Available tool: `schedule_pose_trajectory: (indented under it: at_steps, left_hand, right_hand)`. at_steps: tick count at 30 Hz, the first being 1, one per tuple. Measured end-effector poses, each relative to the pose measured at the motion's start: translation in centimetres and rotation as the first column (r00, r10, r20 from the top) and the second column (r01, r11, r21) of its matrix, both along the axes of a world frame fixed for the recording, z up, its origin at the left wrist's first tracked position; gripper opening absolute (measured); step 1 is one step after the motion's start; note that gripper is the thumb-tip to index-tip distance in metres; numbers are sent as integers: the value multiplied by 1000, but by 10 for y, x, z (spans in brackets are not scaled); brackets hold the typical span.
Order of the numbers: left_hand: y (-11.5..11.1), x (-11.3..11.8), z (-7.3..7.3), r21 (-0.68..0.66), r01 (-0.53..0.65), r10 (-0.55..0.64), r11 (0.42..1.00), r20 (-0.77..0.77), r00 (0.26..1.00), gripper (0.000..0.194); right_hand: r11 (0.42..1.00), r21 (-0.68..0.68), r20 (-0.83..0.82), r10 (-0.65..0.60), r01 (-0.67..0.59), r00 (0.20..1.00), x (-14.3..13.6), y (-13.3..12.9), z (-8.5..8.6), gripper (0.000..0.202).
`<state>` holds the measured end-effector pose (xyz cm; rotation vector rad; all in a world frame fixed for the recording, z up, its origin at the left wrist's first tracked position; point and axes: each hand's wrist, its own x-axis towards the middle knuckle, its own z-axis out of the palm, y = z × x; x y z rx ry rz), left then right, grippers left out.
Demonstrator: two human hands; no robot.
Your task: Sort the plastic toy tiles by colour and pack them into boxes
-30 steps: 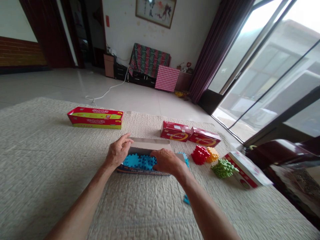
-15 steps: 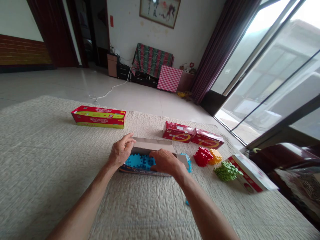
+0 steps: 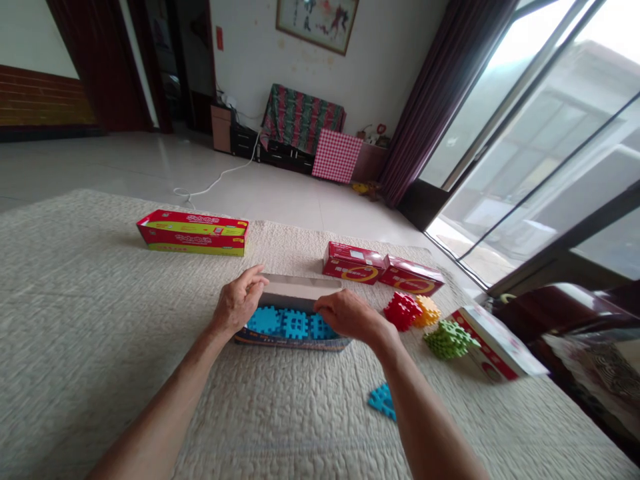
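Observation:
In front of me stands an open cardboard box (image 3: 295, 345), its pale lid flap (image 3: 302, 285) raised along the far side. Several blue notched plastic pieces (image 3: 294, 324) lie in it side by side. My left hand (image 3: 240, 301) is at the box's left end, its curled fingers against the lid's left edge. At the right end, my right hand (image 3: 350, 313) has its fingers closed over the side and covers part of the blue pieces there. Another blue piece (image 3: 383, 402) lies on the quilted cover, partly hidden by my right forearm.
To the right sit red pieces (image 3: 402, 311), yellow pieces (image 3: 427, 311) and a green stack (image 3: 450, 339) beside a white-and-red box (image 3: 505, 343). Two red boxes (image 3: 354, 263) stand behind. A red-and-yellow open box (image 3: 195, 233) is at the far left on the quilted cover (image 3: 90, 320).
My right hand has moved right, from over the blue pieces to the box's right end. The blue pieces and flap seen beyond that end no longer show. More of the loose blue piece is visible.

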<state>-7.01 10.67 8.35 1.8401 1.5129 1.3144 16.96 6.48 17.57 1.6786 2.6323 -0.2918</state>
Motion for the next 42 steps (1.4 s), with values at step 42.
schedule_pose_trajectory:
  at_steps: [42]
  left_hand:
    - [2, -3, -1, -44, -17, 16, 999, -25, 1000, 49]
  right_hand:
    - [930, 22, 15, -367, 366, 930, 108, -28, -81, 43]
